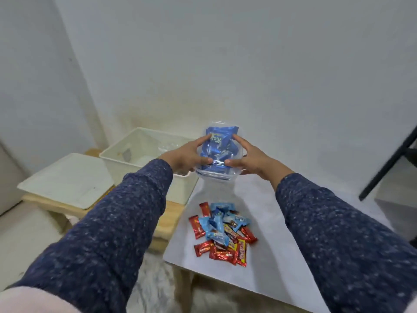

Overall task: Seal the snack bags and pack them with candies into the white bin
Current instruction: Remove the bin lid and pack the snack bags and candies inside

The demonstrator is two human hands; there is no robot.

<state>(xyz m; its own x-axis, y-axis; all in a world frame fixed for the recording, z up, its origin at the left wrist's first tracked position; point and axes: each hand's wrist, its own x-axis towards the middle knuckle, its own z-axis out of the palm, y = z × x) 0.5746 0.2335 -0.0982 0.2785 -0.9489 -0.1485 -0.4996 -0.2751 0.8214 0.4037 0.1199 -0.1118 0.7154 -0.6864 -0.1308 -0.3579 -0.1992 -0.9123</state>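
Observation:
A clear snack bag (220, 152) filled with blue-wrapped candies is held up in the air between both hands. My left hand (185, 158) grips its left side and my right hand (250, 162) grips its right side, thumbs on the front. The bag hangs over the gap between the white bin (117, 159) and the white table (259, 256). The bin is open at the left, with something clear and crumpled inside near its far wall. A loose pile of red and blue candies (222, 232) lies on the table below the bag.
The bin's white lid (65, 180) lies flat to its left on a low wooden stand (167, 224). A black tripod leg (388, 163) slants at the right edge. Walls stand close behind; the floor shows below.

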